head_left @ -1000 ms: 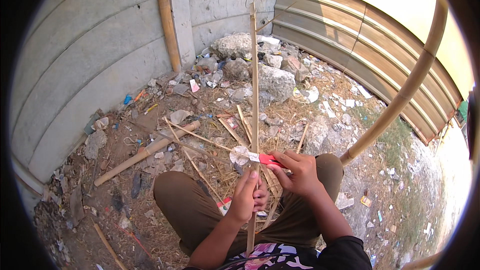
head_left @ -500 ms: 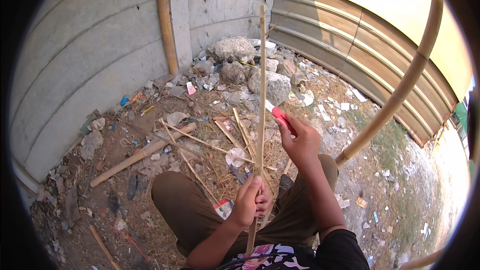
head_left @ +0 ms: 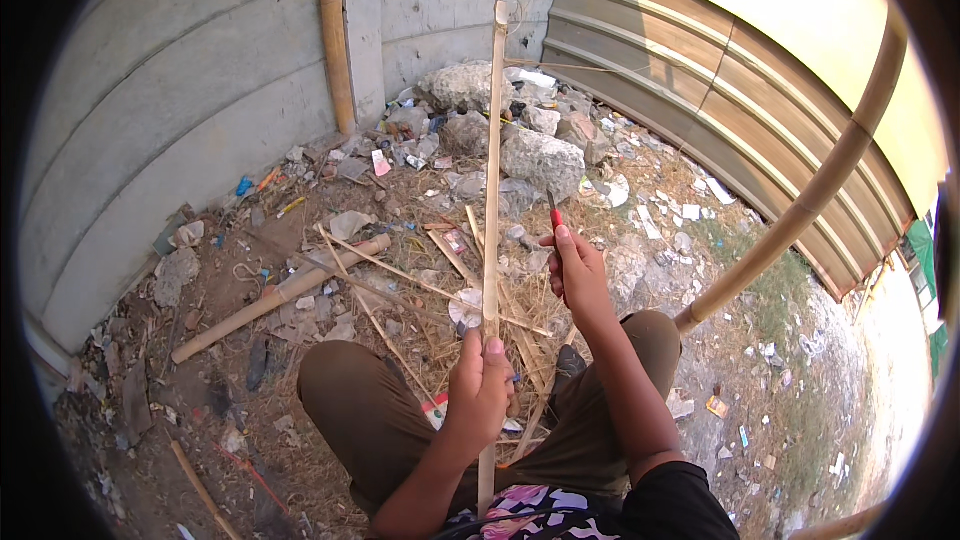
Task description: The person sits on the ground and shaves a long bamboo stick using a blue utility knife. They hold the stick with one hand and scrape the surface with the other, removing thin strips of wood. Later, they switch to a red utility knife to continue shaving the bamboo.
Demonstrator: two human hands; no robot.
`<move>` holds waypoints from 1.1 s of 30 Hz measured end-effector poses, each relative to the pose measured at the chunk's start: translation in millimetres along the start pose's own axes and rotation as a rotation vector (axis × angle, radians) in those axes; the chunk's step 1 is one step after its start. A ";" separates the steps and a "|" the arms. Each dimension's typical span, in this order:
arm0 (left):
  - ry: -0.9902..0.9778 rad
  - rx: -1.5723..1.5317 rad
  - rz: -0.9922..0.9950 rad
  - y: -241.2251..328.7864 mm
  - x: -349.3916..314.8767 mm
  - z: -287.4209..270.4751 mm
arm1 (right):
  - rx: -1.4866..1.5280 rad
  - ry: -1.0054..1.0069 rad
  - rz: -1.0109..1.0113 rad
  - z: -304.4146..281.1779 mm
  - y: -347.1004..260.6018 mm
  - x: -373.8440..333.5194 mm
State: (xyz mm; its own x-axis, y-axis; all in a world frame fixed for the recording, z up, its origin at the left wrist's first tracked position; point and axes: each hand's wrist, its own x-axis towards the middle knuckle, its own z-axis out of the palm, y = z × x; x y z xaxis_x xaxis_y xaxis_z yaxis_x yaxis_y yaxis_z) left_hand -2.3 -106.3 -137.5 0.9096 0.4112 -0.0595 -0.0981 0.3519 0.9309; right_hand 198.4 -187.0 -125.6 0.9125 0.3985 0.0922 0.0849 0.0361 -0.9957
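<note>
A long pale bamboo strip (head_left: 493, 170) stands nearly upright in front of me, its lower end close against my shirt. My left hand (head_left: 482, 385) is closed around its lower part. My right hand (head_left: 580, 275) is wrapped round the red handle of a knife (head_left: 557, 217), whose narrow blade points up and away. The knife is to the right of the strip and apart from it. A thin sliver (head_left: 580, 66) sticks out to the right near the strip's far end.
Cut bamboo pieces and shavings (head_left: 455, 258) lie on the ground between my knees. A thick bamboo length (head_left: 280, 300) rests to the left, and a bamboo pole (head_left: 790, 225) slants up at the right. Rocks (head_left: 542, 160) and litter lie before the concrete wall (head_left: 190, 70) and metal fence (head_left: 690, 70).
The strip has turned to show its broader face and shifted a little left. My right hand has moved slightly left and down, and the knife has turned edge-on.
</note>
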 end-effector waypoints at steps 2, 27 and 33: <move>-0.009 -0.060 -0.041 1.3 0.9 -1.6 | 0.024 -0.004 0.101 8.5 24.3 19.4; 0.145 -0.325 -0.002 44.3 14.5 -54.1 | -1.192 -0.158 0.822 24.3 381.5 -104.5; 0.033 -0.441 -0.042 55.7 4.1 -65.5 | -0.991 -0.190 0.896 17.3 388.2 -107.6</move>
State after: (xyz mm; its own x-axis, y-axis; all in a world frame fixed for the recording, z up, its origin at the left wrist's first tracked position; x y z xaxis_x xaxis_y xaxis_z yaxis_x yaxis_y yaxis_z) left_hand -30.5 -29.9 -109.5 0.9038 0.4129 -0.1123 -0.2307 0.6911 0.6849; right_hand 126.3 -200.1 -522.1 0.7435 0.0584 -0.6662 -0.1820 -0.9409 -0.2857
